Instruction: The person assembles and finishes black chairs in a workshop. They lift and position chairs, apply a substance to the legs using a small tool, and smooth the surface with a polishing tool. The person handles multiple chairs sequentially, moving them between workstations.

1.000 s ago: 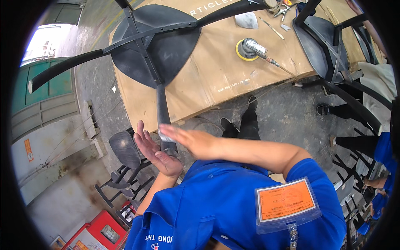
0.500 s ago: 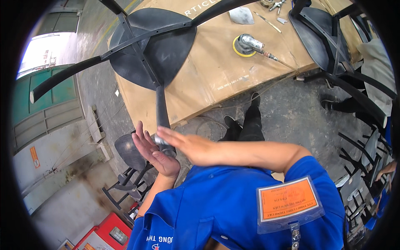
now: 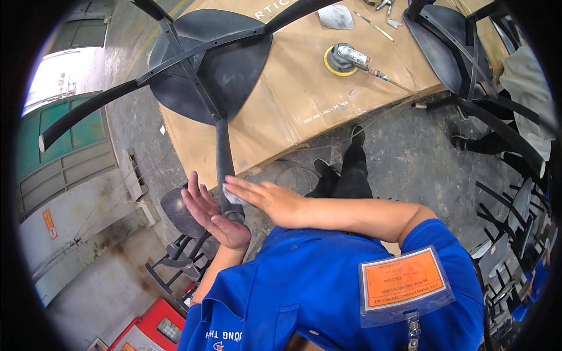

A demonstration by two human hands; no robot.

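In the head view, a black chair [image 3: 243, 76] is lying upside down on smooth brown cardboard [image 3: 298, 96], its rounded seat showing grey, dusty smears beneath a crossed frame with small holes. One tapering round leg [image 3: 224, 149] is reaching from the chair toward the person. The left hand [image 3: 222, 225] is cupping beside that leg's far end, its fingers spread and loose rather than clamped. The right hand [image 3: 278, 205] is lying nearly flat, fingers straight, over a thin, pale sheet [image 3: 232, 197] on the leg; whether its thumb is pinching the sheet, I cannot tell. The hands are facing each other, near but apart. To the chair's right, a round sander [image 3: 345, 59] with a yellow rim and worn metal body is resting on the cardboard.

Compared with half a second ago, the sheet is showing farther right across the leg, while the left hand is keeping its cupped shape.
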